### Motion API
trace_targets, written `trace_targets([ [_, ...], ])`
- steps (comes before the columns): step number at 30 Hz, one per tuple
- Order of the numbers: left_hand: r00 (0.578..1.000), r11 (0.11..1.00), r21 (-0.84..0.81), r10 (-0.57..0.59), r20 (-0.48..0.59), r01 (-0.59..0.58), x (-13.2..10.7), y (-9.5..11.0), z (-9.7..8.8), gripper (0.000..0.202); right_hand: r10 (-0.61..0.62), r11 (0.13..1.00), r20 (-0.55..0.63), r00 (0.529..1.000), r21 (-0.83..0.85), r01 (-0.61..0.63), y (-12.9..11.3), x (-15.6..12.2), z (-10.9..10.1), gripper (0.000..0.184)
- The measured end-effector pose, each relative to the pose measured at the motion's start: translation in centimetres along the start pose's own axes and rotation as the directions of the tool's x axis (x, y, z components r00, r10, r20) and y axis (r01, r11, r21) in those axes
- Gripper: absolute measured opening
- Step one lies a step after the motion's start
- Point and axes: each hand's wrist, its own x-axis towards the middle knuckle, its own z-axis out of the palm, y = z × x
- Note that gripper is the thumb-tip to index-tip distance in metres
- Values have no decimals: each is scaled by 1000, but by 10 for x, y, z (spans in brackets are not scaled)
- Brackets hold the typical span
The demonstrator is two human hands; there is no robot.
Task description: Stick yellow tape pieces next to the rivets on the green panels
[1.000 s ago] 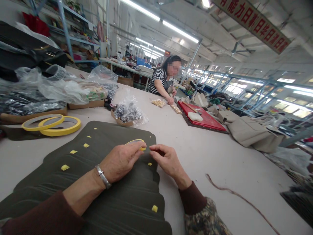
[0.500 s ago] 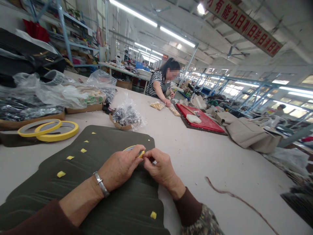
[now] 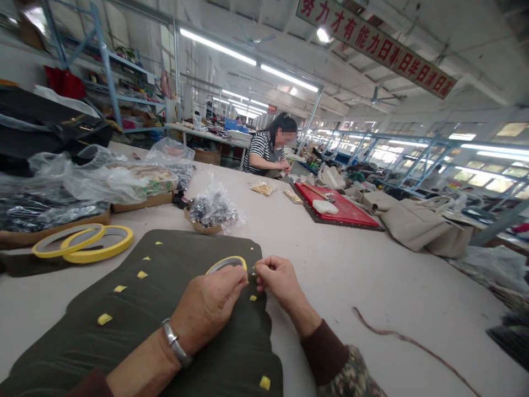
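Observation:
My left hand (image 3: 209, 309) is closed around a roll of yellow tape (image 3: 231, 259), which stands up behind the fingers. My right hand (image 3: 281, 281), fingers pinched together, hovers at the right edge of a dark green sheet (image 3: 185, 331); whatever its fingertips hold is hidden. Small bits of yellow tape dot the sheet: a row on the left includes a piece of tape (image 3: 104, 319), and a tape bit (image 3: 253, 298) lies just below the right fingertips. Another tape piece (image 3: 265, 382) sits near the bottom right.
Two larger yellow tape rolls (image 3: 99, 255) lie at left, near plastic-wrapped goods (image 3: 136, 182). A small box of wrapped dark pieces (image 3: 210, 212) is behind the sheet. Farther off are a red board (image 3: 343, 207), gold-coloured packets (image 3: 263, 188) and a co-worker (image 3: 264, 149). A brown cord (image 3: 397, 333) lies right.
My hands have parted; before, they met at a bit of yellow tape by the roll. A tape bit now shows below my right fingers. The co-worker's hand has drawn back from the packets.

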Motion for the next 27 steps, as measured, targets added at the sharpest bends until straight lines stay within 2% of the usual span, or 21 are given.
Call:
trace_targets([
  [3,988,992,93,-91,124,80,3,-3,0,21,74,997,63,995,2,-74,6,11,-15,11],
  [7,957,979,179,-141,252,97,8,-5,0,21,69,993,124,990,-103,-56,13,15,-20,11],
  [11,947,973,219,-138,289,75,9,-4,0,23,-7,950,113,994,-309,42,12,11,-12,10],
  [14,947,974,215,-135,291,73,8,-3,0,24,-126,863,97,987,-481,157,8,9,-8,14],
  [18,947,974,210,-142,290,82,9,-4,0,23,-208,781,106,972,-581,230,8,10,-7,15],
  [20,945,975,207,-143,293,84,10,-5,1,24,-198,777,120,973,-585,231,9,11,-7,14],
  [22,944,976,198,-144,297,87,10,-5,2,25,-142,813,111,984,-554,180,10,13,-7,9],
  [23,943,978,191,-144,300,89,10,-6,2,25,-89,849,94,992,-513,125,11,13,-8,10],
  [26,942,982,166,-143,304,95,9,-6,2,26,74,951,40,996,-303,-58,14,15,-13,31],
  [27,942,983,156,-143,305,98,9,-7,2,26,93,966,41,995,-245,-80,15,14,-15,29],
])
